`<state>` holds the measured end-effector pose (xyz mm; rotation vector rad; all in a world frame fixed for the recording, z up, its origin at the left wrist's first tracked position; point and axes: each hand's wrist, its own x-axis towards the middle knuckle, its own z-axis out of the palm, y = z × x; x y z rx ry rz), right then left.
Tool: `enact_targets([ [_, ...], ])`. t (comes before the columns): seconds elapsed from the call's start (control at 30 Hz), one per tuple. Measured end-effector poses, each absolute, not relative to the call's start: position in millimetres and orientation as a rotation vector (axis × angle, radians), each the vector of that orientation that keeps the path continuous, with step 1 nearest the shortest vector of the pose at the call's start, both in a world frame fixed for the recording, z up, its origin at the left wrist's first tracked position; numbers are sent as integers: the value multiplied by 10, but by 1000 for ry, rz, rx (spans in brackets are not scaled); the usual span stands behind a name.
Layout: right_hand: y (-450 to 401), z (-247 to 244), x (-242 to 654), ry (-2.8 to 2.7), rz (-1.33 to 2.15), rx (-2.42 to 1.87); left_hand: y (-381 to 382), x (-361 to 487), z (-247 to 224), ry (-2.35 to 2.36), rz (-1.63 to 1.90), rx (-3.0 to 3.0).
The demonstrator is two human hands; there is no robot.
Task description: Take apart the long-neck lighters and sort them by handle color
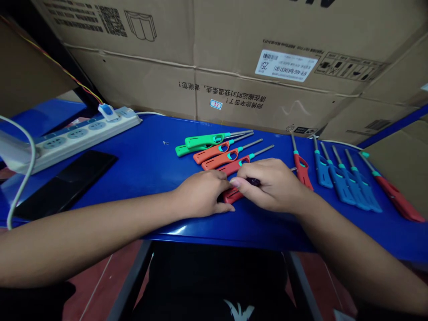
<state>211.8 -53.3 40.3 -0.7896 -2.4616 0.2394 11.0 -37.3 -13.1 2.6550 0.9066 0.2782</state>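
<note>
"Red plastic in the middle of the frame: is that the lighter being held?"

"Yes, the red utility lighter (233, 196) lies on the blue table (140, 178), mostly covered. The left hand (202, 195) curls over its body, fingers and thumb closed around it."

"And the right hand (276, 185)?"

"Closed too, around a dark handle (253, 182) right above that lighter. Only a little of it shows, so I can't tell which tool it is."

"What's just beyond the hands?"

"A fanned group at upper centre: two green lighters (202, 141), two orange lighters (211, 153), then a coral-red lighter (234, 167) nearest the fingers. Their metal nozzles point right."

"And over on the right side?"

"One upright-looking red lighter (302, 171) near the right wrist, then four blue lighters (341, 183) side by side, then a longer-looking red lighter at the far right (399, 197). All lie flat, nozzles toward the top of the frame."

"Left side?"

"White power strip (76, 135) with a plug (107, 111) in it, and a black phone-like slab (67, 185) just below. Behind everything, a cardboard box (150, 84) fills the top."
</note>
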Motion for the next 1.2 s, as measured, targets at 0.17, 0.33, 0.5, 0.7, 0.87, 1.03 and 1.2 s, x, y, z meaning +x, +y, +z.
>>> enact_targets([
  [0.17,-607,636,1924,-2647,174,-1251,-369,100,-179,919,406,2529],
  [0.33,-626,941,1826,-3041,243,-1154,-359,91,-213,840,449,2546],
  [0.5,-532,1056,1864,-3144,384,-956,-353,89,-221,831,421,2649],
  [0.7,-502,1034,1805,-3171,22,-1071,-338,92,-254,873,417,2608],
  [0.87,-507,1055,1898,-3175,292,-810,-339,100,-261,854,422,2647],
  [1.03,-457,1010,1960,-3124,-55,-1022,-327,106,-217,862,405,2652],
  [1.2,-444,1014,2001,-3128,260,-756,-319,98,-224,843,428,2644],
])
